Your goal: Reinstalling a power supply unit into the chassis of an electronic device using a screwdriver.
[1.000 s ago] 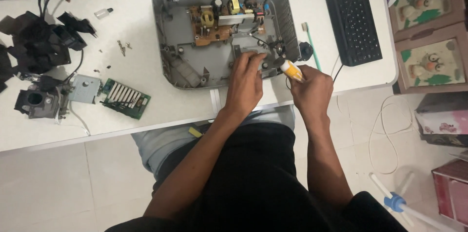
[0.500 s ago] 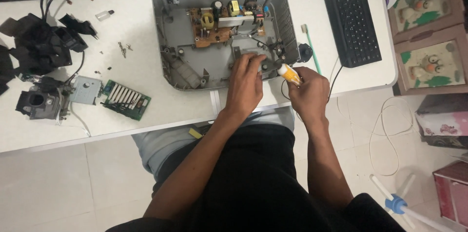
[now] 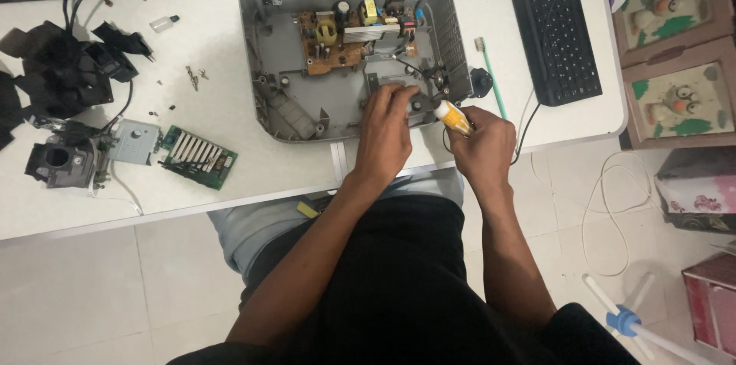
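White table's (image 3: 230, 189) near edge: left hand (image 3: 386, 126) curled inside grey casing (image 3: 264, 43), right-hand fingers (image 3: 479, 129) gripping yellow screwdriver (image 3: 451, 116).

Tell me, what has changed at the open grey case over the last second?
Very little. The right hand drew the yellow-handled screwdriver slightly lower and nearer the left hand, gripping it throughout. The left hand stayed pressed inside the grey case. The green circuit board, keyboard and black parts did not move.

A white bench (image 3: 215, 43) carries an open grey casing (image 3: 264, 73), a green circuit board (image 3: 198, 157), black parts (image 3: 61, 73), loose screws (image 3: 193, 76), a small vial (image 3: 163, 23), a black keyboard (image 3: 550, 20) and a green toothbrush (image 3: 491, 73).
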